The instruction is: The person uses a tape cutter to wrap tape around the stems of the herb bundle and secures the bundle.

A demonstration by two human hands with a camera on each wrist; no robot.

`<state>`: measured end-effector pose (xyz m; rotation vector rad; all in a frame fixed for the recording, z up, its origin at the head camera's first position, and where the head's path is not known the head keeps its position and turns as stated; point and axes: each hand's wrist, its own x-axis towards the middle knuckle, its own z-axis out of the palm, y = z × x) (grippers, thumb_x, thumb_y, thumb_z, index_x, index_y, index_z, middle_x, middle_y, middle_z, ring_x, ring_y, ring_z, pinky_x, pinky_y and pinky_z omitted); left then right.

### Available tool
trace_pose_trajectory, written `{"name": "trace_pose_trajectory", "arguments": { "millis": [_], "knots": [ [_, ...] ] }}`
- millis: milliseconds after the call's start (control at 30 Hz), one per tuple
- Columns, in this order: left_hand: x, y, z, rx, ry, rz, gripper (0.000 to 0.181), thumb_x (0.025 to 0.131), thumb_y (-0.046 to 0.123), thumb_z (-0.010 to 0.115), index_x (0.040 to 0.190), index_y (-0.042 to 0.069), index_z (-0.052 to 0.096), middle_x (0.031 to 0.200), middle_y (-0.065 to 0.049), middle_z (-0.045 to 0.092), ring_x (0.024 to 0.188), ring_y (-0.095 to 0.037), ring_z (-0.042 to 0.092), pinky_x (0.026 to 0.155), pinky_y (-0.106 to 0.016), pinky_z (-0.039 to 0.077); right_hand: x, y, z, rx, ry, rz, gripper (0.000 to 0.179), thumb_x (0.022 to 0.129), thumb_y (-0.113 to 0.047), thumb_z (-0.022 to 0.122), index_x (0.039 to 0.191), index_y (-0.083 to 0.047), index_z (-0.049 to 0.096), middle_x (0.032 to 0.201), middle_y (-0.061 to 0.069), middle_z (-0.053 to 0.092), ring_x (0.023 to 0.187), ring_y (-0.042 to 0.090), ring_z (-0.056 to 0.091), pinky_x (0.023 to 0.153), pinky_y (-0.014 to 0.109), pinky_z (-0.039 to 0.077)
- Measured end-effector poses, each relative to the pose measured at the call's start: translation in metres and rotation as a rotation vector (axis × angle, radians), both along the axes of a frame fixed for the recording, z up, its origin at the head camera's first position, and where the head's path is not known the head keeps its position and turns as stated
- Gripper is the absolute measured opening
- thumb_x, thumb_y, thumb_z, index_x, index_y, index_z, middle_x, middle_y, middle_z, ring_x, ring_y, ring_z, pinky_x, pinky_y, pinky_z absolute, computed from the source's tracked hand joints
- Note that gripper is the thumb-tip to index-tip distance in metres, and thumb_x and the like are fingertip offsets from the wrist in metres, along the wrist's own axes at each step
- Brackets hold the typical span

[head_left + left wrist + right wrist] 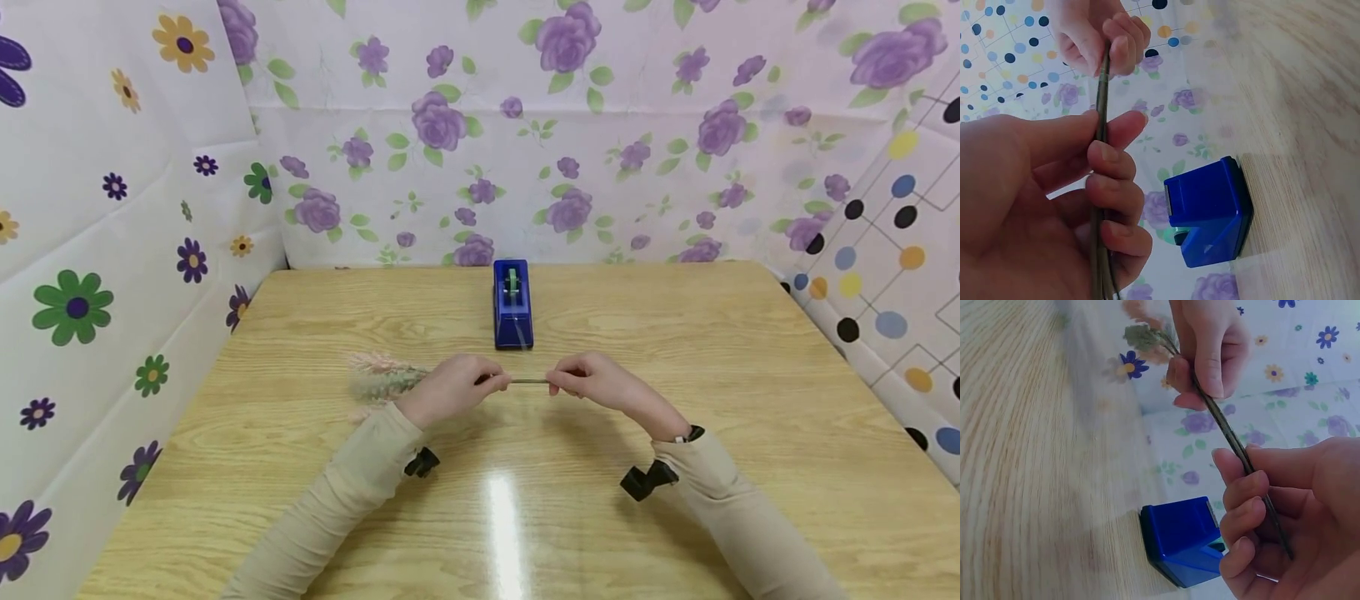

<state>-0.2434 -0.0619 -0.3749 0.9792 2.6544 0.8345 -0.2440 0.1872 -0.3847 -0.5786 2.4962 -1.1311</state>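
A bunch of flowers with pale pink and green heads is held sideways above the table, its long green stems level between my hands. My left hand grips the stems close below the flower heads, fingers curled round them. Toward the other end, my right hand pinches the stems between thumb and fingers, and their tips run into its palm in the right wrist view. A small glossy clear band shows on the stems near the right fingertips. Just beyond the hands stands a blue tape dispenser with a green-cored roll.
The wooden table reaches back to a wall of purple-rose cloth. Flowered cloth hangs at the left and dotted cloth at the right. Dark wrist camera mounts hang below both forearms.
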Motion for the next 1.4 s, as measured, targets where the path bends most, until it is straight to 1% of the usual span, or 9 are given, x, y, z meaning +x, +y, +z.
{"name": "trace_pose_trajectory", "arguments": {
  "millis": [167,300,467,600,733,1000,1200,1300,1400],
  "knots": [
    [0.001,0.000,0.002,-0.029,0.016,0.042,0.023,0.099,0.023,0.057,0.102,0.007,0.074,0.084,-0.010,0.070,0.060,-0.007,0.045,0.057,-0.021,0.037,0.001,0.000,-0.001,0.012,0.046,-0.043,0.028,0.100,-0.026,0.054,0.098,-0.002,0.070,0.084,0.015,0.063,0.069,0.014,0.046,0.063,0.027,0.040],
    [0.000,0.001,0.002,-0.049,0.036,0.064,0.021,0.097,0.025,0.060,0.097,0.009,0.073,0.076,-0.004,0.067,0.059,-0.008,0.046,0.055,-0.020,0.035,0.001,-0.001,-0.001,-0.005,0.082,-0.046,0.025,0.098,-0.022,0.057,0.100,-0.001,0.069,0.095,0.019,0.068,0.073,0.014,0.050,0.067,0.028,0.043],
    [0.000,0.002,0.000,-0.037,0.058,0.108,0.015,0.094,0.023,0.064,0.089,0.011,0.071,0.075,0.001,0.066,0.061,-0.006,0.050,0.058,-0.020,0.040,0.001,-0.003,-0.002,0.000,0.144,-0.049,0.020,0.095,-0.021,0.062,0.096,-0.002,0.070,0.088,0.014,0.068,0.070,0.014,0.051,0.063,0.026,0.043],
    [0.000,0.003,-0.001,-0.028,0.046,0.139,0.012,0.092,0.021,0.067,0.084,0.011,0.068,0.075,0.001,0.066,0.062,-0.007,0.051,0.058,-0.021,0.041,0.000,-0.003,-0.004,0.014,0.188,-0.064,0.014,0.093,-0.020,0.065,0.091,-0.008,0.071,0.082,0.005,0.067,0.069,0.012,0.053,0.061,0.024,0.044],
    [-0.001,0.004,-0.002,-0.036,0.038,0.150,0.012,0.090,0.020,0.069,0.083,0.012,0.065,0.076,0.001,0.065,0.063,-0.008,0.051,0.059,-0.022,0.041,0.000,-0.004,-0.005,0.020,0.212,-0.073,0.010,0.092,-0.020,0.067,0.088,-0.011,0.070,0.081,0.003,0.067,0.069,0.011,0.053,0.062,0.024,0.045],
    [-0.004,0.004,-0.007,-0.031,0.064,0.114,0.012,0.090,0.016,0.069,0.084,0.009,0.061,0.082,-0.002,0.067,0.067,-0.009,0.053,0.061,-0.021,0.044,0.002,-0.006,-0.006,0.031,0.216,-0.072,0.007,0.090,-0.016,0.069,0.087,-0.010,0.068,0.081,0.004,0.066,0.070,0.020,0.054,0.058,0.024,0.041],
    [-0.008,0.003,-0.011,0.033,-0.009,0.100,0.014,0.094,0.021,0.064,0.091,0.007,0.064,0.080,-0.003,0.065,0.067,-0.009,0.054,0.062,-0.022,0.044,0.002,-0.007,-0.008,0.040,0.269,-0.060,0.007,0.088,-0.012,0.070,0.086,-0.007,0.065,0.082,0.006,0.066,0.074,0.013,0.056,0.061,0.022,0.044],
    [-0.009,0.003,-0.011,0.030,-0.019,0.085,0.021,0.098,0.020,0.058,0.095,0.003,0.069,0.077,-0.006,0.065,0.063,-0.009,0.052,0.061,-0.022,0.042,0.002,-0.008,-0.010,0.062,0.279,-0.066,0.009,0.088,-0.012,0.071,0.086,-0.007,0.064,0.082,0.006,0.066,0.075,0.012,0.058,0.063,0.022,0.044],
    [-0.009,0.003,-0.009,0.014,-0.021,0.109,0.022,0.099,0.018,0.056,0.096,0.002,0.072,0.077,-0.010,0.067,0.061,-0.010,0.050,0.059,-0.023,0.040,0.002,-0.009,-0.010,0.084,0.264,-0.081,0.010,0.088,-0.014,0.071,0.087,-0.008,0.063,0.082,0.005,0.068,0.074,0.013,0.060,0.063,0.024,0.045]
  ]
}}
